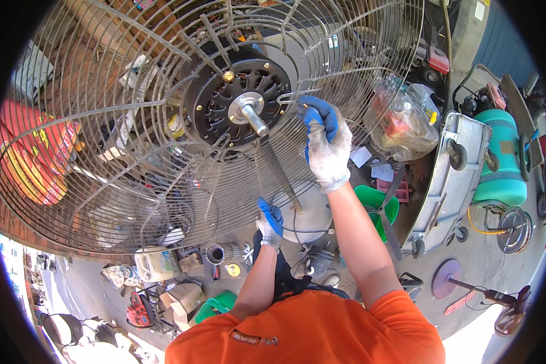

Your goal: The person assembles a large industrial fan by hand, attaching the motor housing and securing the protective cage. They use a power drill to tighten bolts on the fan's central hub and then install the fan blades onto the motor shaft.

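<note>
A large wire fan guard [118, 107] spreads across the upper left, around a black fan motor [209, 102] with a bare metal shaft [255, 120]. One brass-coloured bolt [228, 76] stands out at the motor's upper rim. My right hand [325, 136], in a white and blue work glove, is raised at the right of the motor beside a wire loop of the guard; its fingers are curled around a small brass-coloured piece, perhaps a screw. Lower down, my left hand [269, 223], gloved alike, is at the guard's lower edge; what it holds, if anything, cannot be told.
Below the motor, the stand's pole meets a round base [309, 218]. A fan blade [383, 211] lies over a green bin [361, 195]. A metal platform cart [452, 175] and a green air tank [503, 157] stand at right. Tools and boxes [182, 300] litter the floor.
</note>
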The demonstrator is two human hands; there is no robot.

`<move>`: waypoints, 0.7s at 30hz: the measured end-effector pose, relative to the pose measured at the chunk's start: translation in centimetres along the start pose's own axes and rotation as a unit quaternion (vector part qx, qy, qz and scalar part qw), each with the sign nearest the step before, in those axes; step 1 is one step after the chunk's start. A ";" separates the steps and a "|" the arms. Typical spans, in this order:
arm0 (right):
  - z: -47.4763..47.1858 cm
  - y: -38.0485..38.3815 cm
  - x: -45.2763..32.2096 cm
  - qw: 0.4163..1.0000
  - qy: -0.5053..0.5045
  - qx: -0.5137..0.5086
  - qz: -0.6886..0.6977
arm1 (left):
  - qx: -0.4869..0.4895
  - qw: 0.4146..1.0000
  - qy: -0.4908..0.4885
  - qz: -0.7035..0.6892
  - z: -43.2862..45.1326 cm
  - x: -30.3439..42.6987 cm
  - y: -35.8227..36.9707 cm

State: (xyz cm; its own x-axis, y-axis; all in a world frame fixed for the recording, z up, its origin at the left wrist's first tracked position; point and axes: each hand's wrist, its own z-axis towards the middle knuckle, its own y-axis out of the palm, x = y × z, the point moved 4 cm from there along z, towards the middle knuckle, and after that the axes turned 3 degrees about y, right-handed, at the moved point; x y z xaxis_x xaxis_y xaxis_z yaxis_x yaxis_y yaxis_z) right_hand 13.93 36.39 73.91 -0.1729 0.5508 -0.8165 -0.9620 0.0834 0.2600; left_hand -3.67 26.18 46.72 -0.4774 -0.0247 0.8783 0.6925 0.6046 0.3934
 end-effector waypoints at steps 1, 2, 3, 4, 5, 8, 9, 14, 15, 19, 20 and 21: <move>-0.2 0.2 0.2 0.999 0.030 0.012 0.038 | 0.004 1.000 -0.006 -0.005 0.3 0.0 -0.3; -0.3 0.3 0.1 1.000 0.023 0.007 -0.001 | 0.009 1.000 -0.012 -0.010 0.8 0.0 -0.4; -0.2 0.3 0.1 0.999 0.018 0.001 -0.041 | 0.014 1.000 -0.018 -0.014 0.9 0.2 -0.6; -0.1 0.4 0.0 0.997 -0.007 0.001 -0.074 | 0.013 1.000 -0.026 -0.007 0.8 0.3 -0.7; -0.1 0.4 -0.2 0.994 -0.030 0.003 -0.107 | 0.016 1.000 -0.024 0.001 0.6 0.4 -0.9; -0.1 0.9 -1.3 0.978 -0.109 0.017 -0.175 | 0.018 1.000 -0.014 0.017 0.2 1.2 -0.8; -0.1 1.1 -1.8 0.968 -0.143 0.023 -0.204 | 0.015 1.000 -0.012 0.017 0.2 1.3 -0.8; -0.2 1.6 -2.2 0.934 -0.222 0.030 -0.279 | 0.031 0.999 -0.013 0.019 0.3 1.6 -1.0; -0.2 1.7 -2.2 0.929 -0.225 0.025 -0.292 | 0.029 0.999 -0.009 0.018 0.5 1.6 -1.1; -0.3 2.0 -2.1 0.923 -0.226 0.040 -0.308 | 0.023 0.999 -0.007 0.021 0.4 2.0 -1.0; -0.2 2.0 -2.1 0.921 -0.226 0.043 -0.313 | 0.022 0.999 -0.008 0.022 0.3 2.0 -1.1; -0.2 2.1 -2.2 0.920 -0.226 0.045 -0.318 | 0.021 1.000 -0.008 0.022 0.3 2.0 -1.1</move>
State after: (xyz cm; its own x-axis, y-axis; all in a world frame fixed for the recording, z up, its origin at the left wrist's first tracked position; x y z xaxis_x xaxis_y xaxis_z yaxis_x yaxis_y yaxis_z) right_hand 12.24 35.24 76.13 0.5442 0.6542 -0.5253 -0.8129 0.5660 -0.1372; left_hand -5.55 25.69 47.92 -0.4566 0.0156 0.8895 0.6897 0.6379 0.3428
